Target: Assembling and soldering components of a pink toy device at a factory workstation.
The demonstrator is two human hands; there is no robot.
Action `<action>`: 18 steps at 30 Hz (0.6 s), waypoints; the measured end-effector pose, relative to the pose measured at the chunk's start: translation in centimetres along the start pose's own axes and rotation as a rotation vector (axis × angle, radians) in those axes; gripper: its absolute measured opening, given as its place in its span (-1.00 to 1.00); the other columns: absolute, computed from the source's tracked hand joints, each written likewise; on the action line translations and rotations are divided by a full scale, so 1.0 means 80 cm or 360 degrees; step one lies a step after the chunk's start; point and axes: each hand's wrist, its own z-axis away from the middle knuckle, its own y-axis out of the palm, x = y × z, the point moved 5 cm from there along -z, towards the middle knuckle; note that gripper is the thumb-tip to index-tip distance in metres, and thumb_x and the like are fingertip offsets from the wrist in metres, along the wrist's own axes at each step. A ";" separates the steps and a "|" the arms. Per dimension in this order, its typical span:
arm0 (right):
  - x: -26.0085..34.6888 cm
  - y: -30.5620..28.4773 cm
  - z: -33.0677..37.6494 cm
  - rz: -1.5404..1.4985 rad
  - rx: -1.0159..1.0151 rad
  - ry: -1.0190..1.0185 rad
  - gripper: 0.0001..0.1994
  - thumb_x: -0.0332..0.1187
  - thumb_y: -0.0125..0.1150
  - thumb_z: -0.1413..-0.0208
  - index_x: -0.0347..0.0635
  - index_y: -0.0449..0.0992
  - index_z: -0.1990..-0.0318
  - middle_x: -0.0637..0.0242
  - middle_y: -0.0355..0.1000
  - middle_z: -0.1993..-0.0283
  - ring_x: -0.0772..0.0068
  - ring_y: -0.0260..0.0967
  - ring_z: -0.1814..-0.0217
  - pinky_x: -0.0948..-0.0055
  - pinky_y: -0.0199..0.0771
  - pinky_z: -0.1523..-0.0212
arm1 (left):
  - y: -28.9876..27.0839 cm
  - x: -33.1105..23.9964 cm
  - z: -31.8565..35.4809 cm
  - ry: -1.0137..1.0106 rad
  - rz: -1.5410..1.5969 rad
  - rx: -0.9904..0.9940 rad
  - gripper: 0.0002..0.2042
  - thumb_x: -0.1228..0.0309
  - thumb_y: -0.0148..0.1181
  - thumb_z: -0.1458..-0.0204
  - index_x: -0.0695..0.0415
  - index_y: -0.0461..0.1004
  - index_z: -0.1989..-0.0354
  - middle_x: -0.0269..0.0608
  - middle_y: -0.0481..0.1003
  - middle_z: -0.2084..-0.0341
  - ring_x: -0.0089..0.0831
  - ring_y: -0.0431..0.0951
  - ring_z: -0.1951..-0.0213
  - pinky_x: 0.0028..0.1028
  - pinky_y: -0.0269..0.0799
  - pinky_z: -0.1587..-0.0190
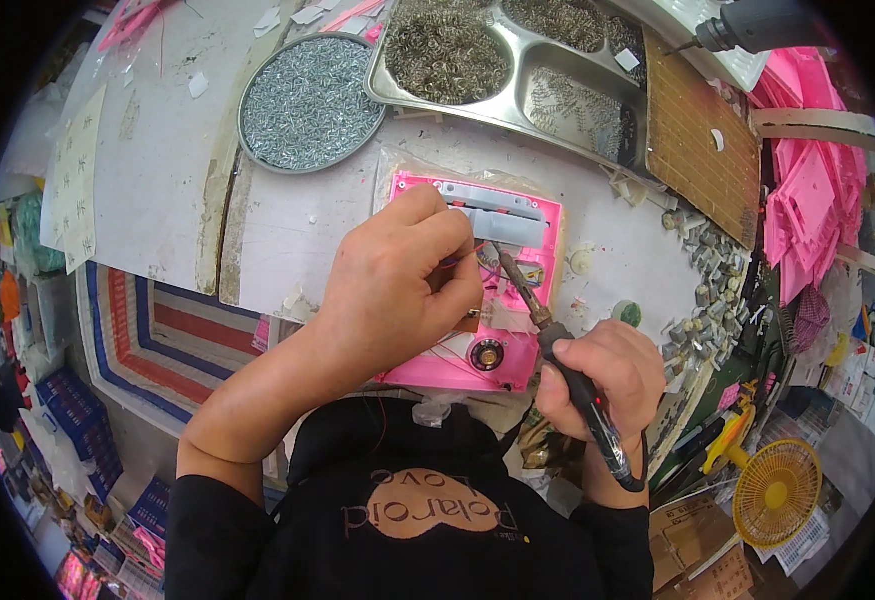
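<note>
A pink plastic housing (427,373) lies on the worktable in front of me, with a grey-blue panel (502,226) at its far end and a small round speaker-like part (486,354) near its close edge. My left hand (407,262) is over its left side, thumb and fingers pinched together on what looks like a thin wire (475,249). In my right hand (605,378) is a soldering iron (547,325), gripped by its black handle. Its tip points into the housing, close to my left fingertips. My left hand partly hides the inside of the housing.
A round tray (247,112) of small silvery pieces stands at the far left, beside a metal compartment tray (397,88) of springs. A powered screwdriver (757,28) hangs at the far right. Loose metal parts (712,275), pink pieces (802,200) and a yellow fan (777,493) are to the right.
</note>
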 end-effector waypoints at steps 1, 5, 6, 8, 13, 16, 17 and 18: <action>0.001 0.000 0.000 0.0019 0.0003 -0.0010 -0.65 -0.49 0.40 0.13 -0.11 0.48 0.12 0.38 0.30 0.61 0.35 0.24 0.69 0.42 0.21 0.64 | 0.000 0.000 0.000 0.0003 0.0000 -0.0002 -0.90 0.66 0.25 0.15 0.23 0.45 0.52 -0.24 0.35 0.57 -0.43 0.39 0.57 -0.46 0.28 0.54; 0.001 0.001 0.002 0.0083 0.0030 -0.0050 -0.62 -0.50 0.42 0.17 -0.09 0.50 0.12 0.41 0.28 0.60 0.37 0.22 0.68 0.43 0.20 0.64 | 0.000 -0.001 0.001 0.0026 -0.0010 -0.0010 -0.90 0.66 0.25 0.15 0.23 0.45 0.52 -0.24 0.35 0.56 -0.43 0.39 0.57 -0.46 0.28 0.54; 0.001 0.002 0.002 0.0095 0.0040 -0.0060 -0.61 -0.51 0.42 0.19 -0.08 0.50 0.12 0.42 0.27 0.60 0.38 0.22 0.68 0.44 0.19 0.64 | 0.000 0.000 0.001 0.0017 -0.0006 -0.0012 -0.90 0.66 0.25 0.16 0.23 0.45 0.52 -0.24 0.35 0.56 -0.43 0.39 0.57 -0.46 0.28 0.54; 0.000 0.001 0.001 0.0101 0.0057 -0.0087 -0.61 -0.51 0.42 0.19 -0.07 0.51 0.12 0.43 0.27 0.59 0.38 0.22 0.67 0.44 0.19 0.63 | 0.001 0.000 0.001 -0.0001 0.0001 -0.0014 -0.90 0.66 0.25 0.16 0.23 0.45 0.52 -0.24 0.35 0.56 -0.43 0.39 0.57 -0.46 0.28 0.53; 0.002 -0.007 0.000 0.0055 0.0080 -0.0054 -0.61 -0.51 0.41 0.19 -0.07 0.50 0.12 0.42 0.27 0.59 0.37 0.23 0.68 0.43 0.19 0.64 | 0.001 0.000 0.001 -0.0009 -0.0002 -0.0014 -0.90 0.67 0.24 0.14 0.24 0.44 0.52 -0.24 0.35 0.56 -0.45 0.39 0.57 -0.47 0.29 0.54; 0.000 -0.009 0.003 0.0017 0.0073 -0.0005 -0.61 -0.50 0.41 0.18 -0.08 0.49 0.12 0.41 0.29 0.60 0.35 0.24 0.68 0.41 0.19 0.64 | 0.003 0.002 0.003 -0.0032 -0.0004 0.0002 -0.90 0.67 0.25 0.13 0.25 0.44 0.51 -0.24 0.34 0.56 -0.46 0.39 0.57 -0.47 0.29 0.55; -0.001 -0.009 0.003 0.0004 0.0061 0.0007 -0.62 -0.49 0.40 0.17 -0.08 0.49 0.12 0.40 0.30 0.60 0.35 0.25 0.69 0.41 0.20 0.64 | 0.004 0.003 0.003 -0.0045 -0.0002 0.0013 -0.90 0.67 0.25 0.13 0.25 0.44 0.51 -0.24 0.34 0.56 -0.46 0.39 0.57 -0.47 0.29 0.55; -0.002 -0.010 0.002 -0.0012 0.0049 0.0017 -0.62 -0.49 0.40 0.17 -0.08 0.48 0.12 0.40 0.31 0.60 0.34 0.25 0.69 0.40 0.20 0.65 | 0.003 0.003 0.003 -0.0043 -0.0005 0.0013 -0.90 0.67 0.25 0.13 0.25 0.44 0.51 -0.24 0.34 0.56 -0.46 0.39 0.57 -0.47 0.29 0.55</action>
